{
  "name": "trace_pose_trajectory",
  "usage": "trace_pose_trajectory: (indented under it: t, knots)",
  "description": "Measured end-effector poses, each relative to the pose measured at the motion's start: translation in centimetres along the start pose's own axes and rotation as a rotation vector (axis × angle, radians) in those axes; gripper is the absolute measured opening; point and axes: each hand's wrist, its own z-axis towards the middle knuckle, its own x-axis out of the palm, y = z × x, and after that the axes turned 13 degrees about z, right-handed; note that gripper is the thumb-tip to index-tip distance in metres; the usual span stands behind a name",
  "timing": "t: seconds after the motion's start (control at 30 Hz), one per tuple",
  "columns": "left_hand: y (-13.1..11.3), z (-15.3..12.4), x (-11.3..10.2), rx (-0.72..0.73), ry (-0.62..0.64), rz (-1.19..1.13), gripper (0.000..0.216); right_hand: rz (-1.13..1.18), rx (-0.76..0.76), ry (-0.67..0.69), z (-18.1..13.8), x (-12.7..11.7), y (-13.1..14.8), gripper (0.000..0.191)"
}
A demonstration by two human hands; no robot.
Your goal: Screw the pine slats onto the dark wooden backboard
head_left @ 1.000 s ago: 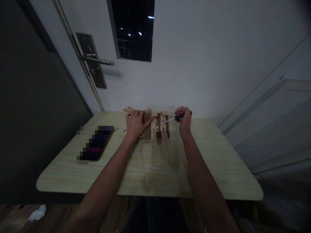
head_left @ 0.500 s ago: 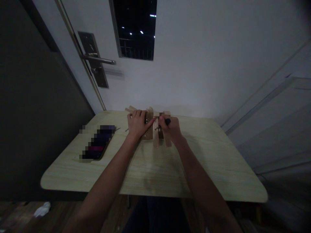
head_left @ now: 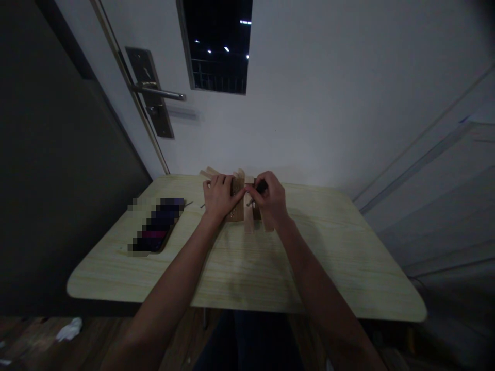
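My left hand (head_left: 219,198) lies over the left side of a brown block-like piece (head_left: 234,214), its fingers bent over it and its thumb stretched to a pale flat strip (head_left: 248,221) across the piece. At the right side, my right hand (head_left: 273,198) is closed around a short black tool (head_left: 262,186); its kind cannot be made out. Just below the right fingertips, a small metal screw-like part (head_left: 249,202) sticks out beside the strip. Other pale strips (head_left: 211,171) reach out beyond the left hand. The hands hide much of the piece.
On the left of the pale wooden table (head_left: 247,278) lies a phone (head_left: 158,226), partly blurred out. A thin nail-like piece (head_left: 188,203) lies by its top end, another (head_left: 202,206) by my left hand. Behind the table stands a white door with a metal handle (head_left: 162,94).
My right hand has changed its hold: its fingers have risen and turned around the black tool, whose end faced me before. The left hand stays in place.
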Motion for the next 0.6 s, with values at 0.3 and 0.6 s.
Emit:
trace_pose_trajectory:
  t: [0.3, 0.6]
  knots:
    - [-0.13, 0.21, 0.02, -0.018, 0.034, 0.012, 0.051, 0.046, -0.132, 0.217, 0.04, -0.33, 0.63, 0.019]
    - [-0.05, 0.39, 0.17, -0.019, 0.058, 0.036, 0.054, 0.115, -0.109, 0.274, 0.03, -0.29, 0.05, 0.027]
